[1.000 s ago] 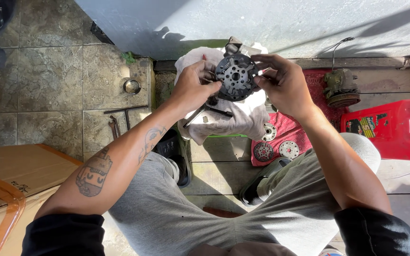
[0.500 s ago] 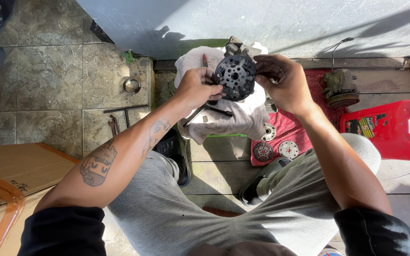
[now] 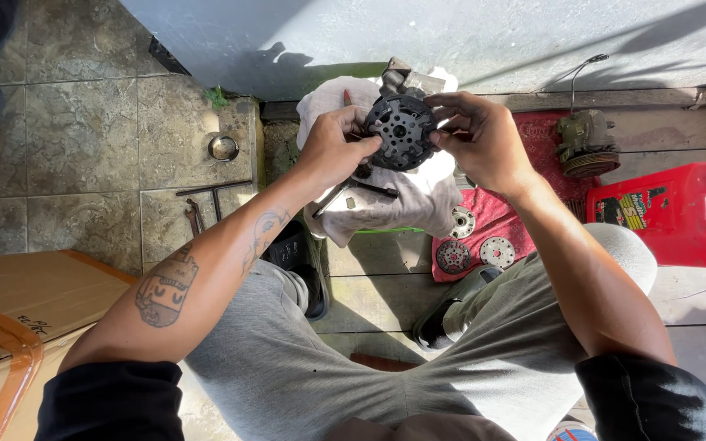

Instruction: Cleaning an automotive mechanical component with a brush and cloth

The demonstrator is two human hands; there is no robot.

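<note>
Disc [image 3: 403, 131], dark and perforated, is held at both edges over a white rag [image 3: 386, 200]: the left hand [image 3: 338, 149] is closed on its left rim, the right hand [image 3: 481, 140] on its right. Two other discs [image 3: 475, 253] are laid out on a red cloth [image 3: 537, 135]; the disc has not been set down.

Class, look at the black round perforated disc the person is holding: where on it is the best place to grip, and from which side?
Grip the black disc by its outer rim, from opposite sides, as the left hand and right hand do. It stands nearly face-on to the camera, so its edge is free while the holed face offers little purchase.
</note>
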